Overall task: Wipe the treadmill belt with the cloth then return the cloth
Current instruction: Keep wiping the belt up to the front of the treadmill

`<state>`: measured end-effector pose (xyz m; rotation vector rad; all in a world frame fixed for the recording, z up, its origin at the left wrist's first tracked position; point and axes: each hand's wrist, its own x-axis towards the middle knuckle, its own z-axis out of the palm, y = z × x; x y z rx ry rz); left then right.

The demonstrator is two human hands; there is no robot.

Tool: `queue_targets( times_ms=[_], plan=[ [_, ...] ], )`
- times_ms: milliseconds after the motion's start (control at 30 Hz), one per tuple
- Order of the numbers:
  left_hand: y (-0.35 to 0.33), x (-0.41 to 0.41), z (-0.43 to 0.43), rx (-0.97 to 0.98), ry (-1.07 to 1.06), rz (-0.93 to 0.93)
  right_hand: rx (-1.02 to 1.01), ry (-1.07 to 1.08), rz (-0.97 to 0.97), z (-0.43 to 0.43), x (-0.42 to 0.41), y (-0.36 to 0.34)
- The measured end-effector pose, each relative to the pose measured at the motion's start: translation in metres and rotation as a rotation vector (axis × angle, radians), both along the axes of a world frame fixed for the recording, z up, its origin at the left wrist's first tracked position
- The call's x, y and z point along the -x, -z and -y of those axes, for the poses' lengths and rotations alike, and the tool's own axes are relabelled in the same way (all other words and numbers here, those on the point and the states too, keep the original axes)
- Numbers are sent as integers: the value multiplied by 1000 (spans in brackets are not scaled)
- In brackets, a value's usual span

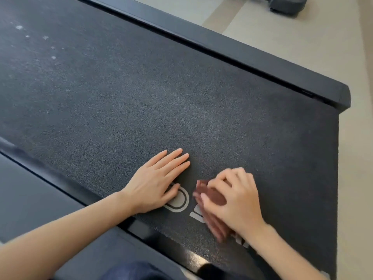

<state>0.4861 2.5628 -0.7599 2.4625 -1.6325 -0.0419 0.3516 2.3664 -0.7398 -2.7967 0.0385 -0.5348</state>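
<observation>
The dark textured treadmill belt (141, 93) fills most of the head view, with white dust specks at its far left. My left hand (157, 182) lies flat on the belt with fingers together, partly covering a white printed logo. Just to its right, my right hand (236, 201) presses a small brown cloth (212, 201) against the belt. The cloth is blurred and mostly hidden under the fingers.
Black side rails run along the belt, one at the far side (242, 57) and one at the near side (50, 178). Beige floor (302, 37) lies beyond the treadmill's end. A dark object (286, 5) sits on the floor at the top right.
</observation>
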Motion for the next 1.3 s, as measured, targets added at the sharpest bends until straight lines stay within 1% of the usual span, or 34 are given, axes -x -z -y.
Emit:
queue_targets(
  times_ms=[67,133,200,300,400,467,533,600,667,733,800,833,900,967,1000,1067,1133,1300],
  plan=[
    [-5,-7,-15,-7,8,47,-2,75,9,22,-39,2],
    [-11,-18,-33,-3,-50,51,-14,266,8,44,-83,2],
    [-16,-30,-52,-6,-155,42,-5,429,-43,59,-127,3],
    [-15,-42,-87,-47,-267,29,2,532,-114,62,-178,4],
    [-10,-48,-122,-97,-281,-13,-14,592,-114,47,-178,3],
    [-9,-48,-135,-94,-268,-30,1,524,-52,24,-151,7],
    [-7,-47,-138,-66,-264,-48,-3,386,31,-14,-114,7],
    [-4,-46,-138,-38,-269,-59,-27,177,32,-53,-80,6],
    [-2,-47,-138,-16,-277,-54,-30,-5,27,-74,-65,6],
    [1,-47,-138,-7,-277,-51,-29,-78,36,-73,-74,7],
    [2,-47,-139,-6,-273,-52,-8,-68,19,-62,-99,7],
    [2,-47,-139,-4,-272,-51,13,-23,5,-53,-116,8],
    [3,-47,-139,-2,-273,-45,30,173,-18,-34,-154,6],
    [5,-47,-138,0,-266,-34,-9,413,-82,-17,-185,2],
    [5,-48,-138,4,-262,-31,-38,499,-116,-14,-193,1],
    [5,-49,-139,17,-261,-35,-61,578,-156,-22,-194,-1],
    [5,-49,-139,41,-271,-39,-7,518,-168,-46,-174,0],
    [0,-58,-153,82,-367,-14,71,110,-37,-127,-113,7]
  ],
)
